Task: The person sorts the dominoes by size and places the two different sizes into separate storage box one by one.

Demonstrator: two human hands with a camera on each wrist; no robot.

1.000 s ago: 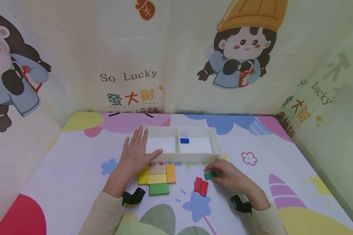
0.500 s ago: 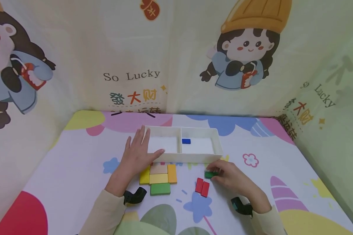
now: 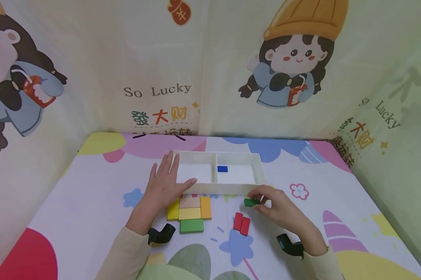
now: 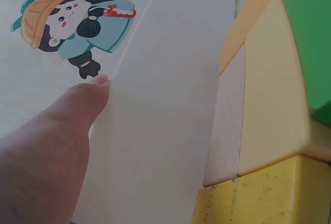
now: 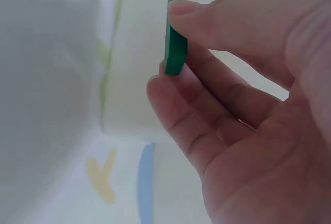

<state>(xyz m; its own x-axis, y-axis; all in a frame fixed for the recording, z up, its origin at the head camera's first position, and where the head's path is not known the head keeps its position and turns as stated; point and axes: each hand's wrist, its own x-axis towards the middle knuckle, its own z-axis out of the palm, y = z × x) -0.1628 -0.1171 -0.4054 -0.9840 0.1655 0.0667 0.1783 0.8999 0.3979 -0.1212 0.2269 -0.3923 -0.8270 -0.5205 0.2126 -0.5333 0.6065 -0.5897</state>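
My right hand [image 3: 282, 208] pinches a small dark green block [image 3: 251, 202] between thumb and fingertips, just in front of the right end of a white two-compartment box [image 3: 231, 189]. In the right wrist view the green block [image 5: 176, 32] stands on edge, gripped by the thumb. My left hand [image 3: 163, 184] rests on the box's left end with fingers straight and spread, the thumb over the front wall. A blue block [image 3: 222, 168] lies in the right compartment, against the divider. The left hand covers part of the left compartment.
Before the box sits a cluster of yellow [image 3: 173, 210], pinkish [image 3: 189, 202], pale yellow [image 3: 189, 213] and orange [image 3: 206, 207] blocks, with a bigger green block [image 3: 191, 226] nearer me. Two red blocks [image 3: 241, 224] lie left of the right hand. A printed cloth wall [image 3: 224, 77] rises behind.
The right hand has lifted the small dark green block and moved it slightly forward, toward the box. The left hand stays in place on the box.
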